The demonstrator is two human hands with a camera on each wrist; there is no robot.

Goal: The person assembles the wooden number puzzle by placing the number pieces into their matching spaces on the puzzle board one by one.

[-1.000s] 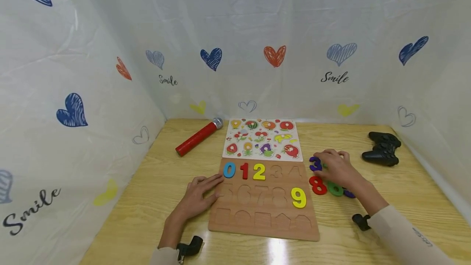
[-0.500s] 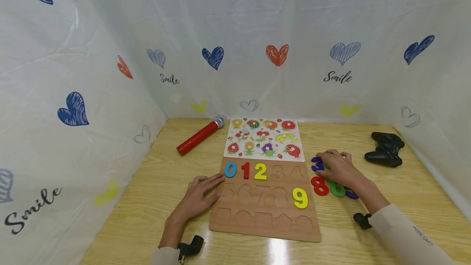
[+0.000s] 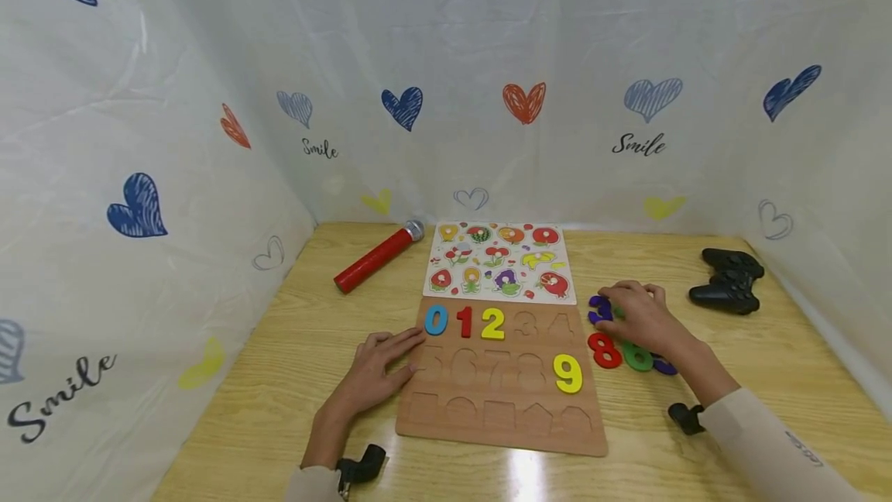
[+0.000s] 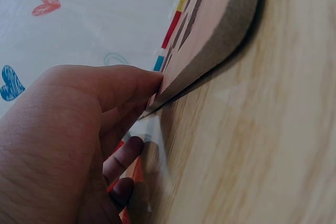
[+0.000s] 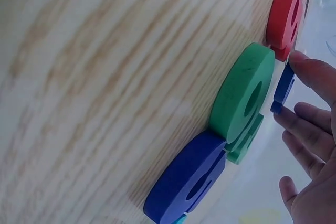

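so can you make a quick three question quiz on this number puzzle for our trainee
1. Multiple choice: in the head view, which row of the wooden board has the yellow 9?
a) top
b) middle
c) bottom

2. True or false: the left hand touches the left edge of the wooden board.

3. Short answer: which numeral does the right hand pinch?

Key:
1. b, at the right end of the middle row.
2. True.
3. The purple-blue 3.
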